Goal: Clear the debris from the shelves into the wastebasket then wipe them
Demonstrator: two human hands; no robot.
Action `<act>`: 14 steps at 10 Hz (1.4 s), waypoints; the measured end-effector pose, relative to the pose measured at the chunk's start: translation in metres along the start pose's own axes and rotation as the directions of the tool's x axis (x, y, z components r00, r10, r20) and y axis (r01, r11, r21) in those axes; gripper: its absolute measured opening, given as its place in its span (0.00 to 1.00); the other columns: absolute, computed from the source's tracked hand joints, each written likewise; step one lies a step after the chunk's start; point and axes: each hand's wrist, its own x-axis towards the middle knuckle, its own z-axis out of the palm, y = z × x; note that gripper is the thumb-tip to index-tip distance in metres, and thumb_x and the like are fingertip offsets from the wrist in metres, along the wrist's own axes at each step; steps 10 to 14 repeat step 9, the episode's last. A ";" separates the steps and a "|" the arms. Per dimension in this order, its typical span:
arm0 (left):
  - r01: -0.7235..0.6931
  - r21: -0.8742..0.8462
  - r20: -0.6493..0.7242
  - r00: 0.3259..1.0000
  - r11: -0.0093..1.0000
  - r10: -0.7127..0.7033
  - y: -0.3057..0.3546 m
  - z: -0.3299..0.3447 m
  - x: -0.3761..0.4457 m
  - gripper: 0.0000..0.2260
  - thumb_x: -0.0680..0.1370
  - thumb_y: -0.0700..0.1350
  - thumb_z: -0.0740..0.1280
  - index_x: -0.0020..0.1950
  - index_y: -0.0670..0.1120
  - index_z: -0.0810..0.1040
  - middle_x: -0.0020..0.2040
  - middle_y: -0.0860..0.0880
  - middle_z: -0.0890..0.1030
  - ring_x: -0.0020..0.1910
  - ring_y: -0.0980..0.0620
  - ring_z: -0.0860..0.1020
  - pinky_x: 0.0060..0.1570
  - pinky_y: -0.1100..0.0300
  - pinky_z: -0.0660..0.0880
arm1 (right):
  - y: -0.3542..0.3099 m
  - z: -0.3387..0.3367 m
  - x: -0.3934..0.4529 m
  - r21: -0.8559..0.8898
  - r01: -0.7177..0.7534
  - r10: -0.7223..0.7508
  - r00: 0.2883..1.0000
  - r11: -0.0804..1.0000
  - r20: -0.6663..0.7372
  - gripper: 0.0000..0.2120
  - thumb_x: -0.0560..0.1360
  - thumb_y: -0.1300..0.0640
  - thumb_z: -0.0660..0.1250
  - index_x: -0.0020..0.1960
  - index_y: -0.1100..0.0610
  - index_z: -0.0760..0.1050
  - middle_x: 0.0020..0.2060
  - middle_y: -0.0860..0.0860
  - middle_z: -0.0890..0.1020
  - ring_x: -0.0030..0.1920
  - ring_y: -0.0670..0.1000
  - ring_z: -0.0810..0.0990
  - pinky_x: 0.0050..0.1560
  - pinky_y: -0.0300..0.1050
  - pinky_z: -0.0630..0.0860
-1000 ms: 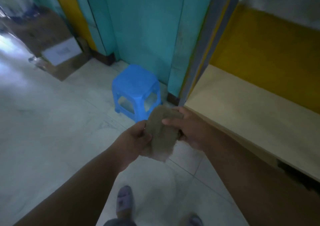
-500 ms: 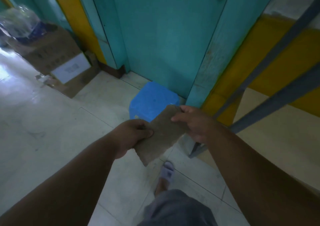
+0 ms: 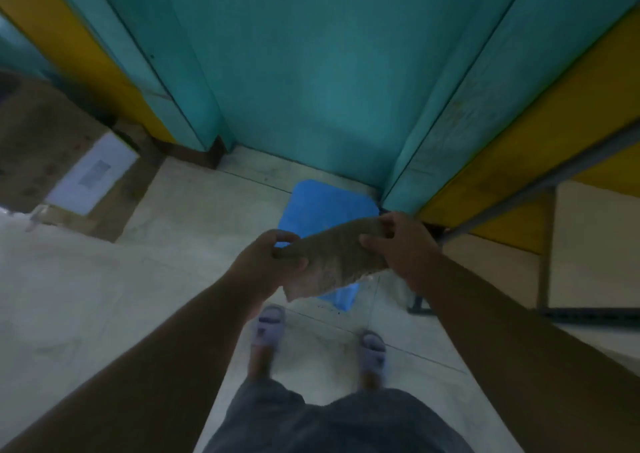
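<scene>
Blue plastic stool (image 3: 325, 206): stands on the pale tiled floor (image 3: 86, 296), just in front of the teal door (image 3: 304, 71). Cardboard box (image 3: 41, 147): at the floor's left edge, against the yellow wall (image 3: 69, 43), white label (image 3: 93, 173) facing up. Two grey slippers (image 3: 268, 328), blurred, side by side near the floor's lower edge.

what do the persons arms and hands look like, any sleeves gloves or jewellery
Both forearms are bare up to the frame edge, with no sleeve showing. The left hand and right hand are ungloved, and no ring, watch or bracelet shows, though the picture is dim and blurred. Below are dark grey shorts and pale lilac slide sandals.
</scene>
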 end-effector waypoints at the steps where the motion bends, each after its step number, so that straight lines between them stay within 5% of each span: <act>1: 0.007 0.103 0.115 0.993 0.995 -0.019 -0.008 -0.013 0.063 0.25 0.60 0.42 0.73 0.56 0.55 0.77 0.52 0.41 0.81 0.52 0.38 0.81 0.55 0.38 0.78 | 0.026 0.028 0.026 -0.020 -0.114 0.109 0.981 0.993 -0.161 0.15 0.72 0.52 0.75 0.53 0.52 0.71 0.42 0.45 0.75 0.40 0.43 0.73 0.38 0.42 0.73; 3: -0.143 0.335 0.024 0.989 0.931 0.143 -0.034 0.007 0.181 0.25 0.70 0.38 0.73 0.65 0.50 0.73 0.54 0.48 0.79 0.49 0.47 0.80 0.46 0.50 0.81 | 0.084 0.075 0.099 -0.069 -0.254 0.226 0.934 0.965 -0.278 0.17 0.72 0.49 0.73 0.54 0.54 0.70 0.42 0.47 0.75 0.42 0.48 0.76 0.40 0.46 0.76; 4: -0.205 0.486 -0.009 0.971 0.850 0.239 -0.057 0.024 0.239 0.19 0.72 0.40 0.71 0.61 0.51 0.75 0.49 0.52 0.78 0.45 0.53 0.77 0.34 0.65 0.70 | 0.117 0.094 0.149 -0.090 -0.262 0.218 0.916 0.961 -0.337 0.17 0.72 0.50 0.74 0.53 0.54 0.70 0.41 0.47 0.75 0.40 0.46 0.75 0.34 0.42 0.72; 5: -0.261 0.564 -0.015 0.945 0.783 0.326 -0.082 0.034 0.282 0.14 0.73 0.41 0.70 0.58 0.49 0.76 0.46 0.53 0.77 0.42 0.54 0.75 0.33 0.68 0.64 | 0.145 0.112 0.196 -0.068 -0.251 0.216 0.920 0.966 -0.327 0.16 0.72 0.51 0.74 0.53 0.53 0.70 0.40 0.48 0.75 0.40 0.49 0.77 0.35 0.46 0.78; 7: -0.351 0.701 0.036 0.887 0.621 0.460 -0.109 0.033 0.350 0.17 0.71 0.43 0.70 0.60 0.48 0.76 0.53 0.47 0.76 0.47 0.47 0.77 0.45 0.54 0.75 | 0.166 0.136 0.241 -0.275 -0.176 0.070 0.931 0.945 -0.357 0.14 0.74 0.53 0.70 0.56 0.53 0.70 0.42 0.48 0.75 0.42 0.49 0.74 0.34 0.40 0.67; 9: -0.312 0.857 0.105 0.884 0.409 0.455 -0.113 0.039 0.340 0.22 0.73 0.43 0.71 0.66 0.46 0.69 0.64 0.42 0.68 0.59 0.40 0.71 0.53 0.46 0.74 | 0.162 0.143 0.233 -0.517 -0.142 -0.066 0.929 0.844 -0.363 0.22 0.74 0.50 0.70 0.64 0.54 0.67 0.57 0.55 0.72 0.56 0.56 0.72 0.51 0.46 0.70; 14: -0.312 0.857 0.105 0.884 0.409 0.455 -0.113 0.039 0.340 0.22 0.73 0.43 0.71 0.66 0.46 0.69 0.64 0.42 0.68 0.59 0.40 0.71 0.53 0.46 0.74 | 0.162 0.143 0.233 -0.517 -0.142 -0.066 0.929 0.844 -0.363 0.22 0.74 0.50 0.70 0.64 0.54 0.67 0.57 0.55 0.72 0.56 0.56 0.72 0.51 0.46 0.70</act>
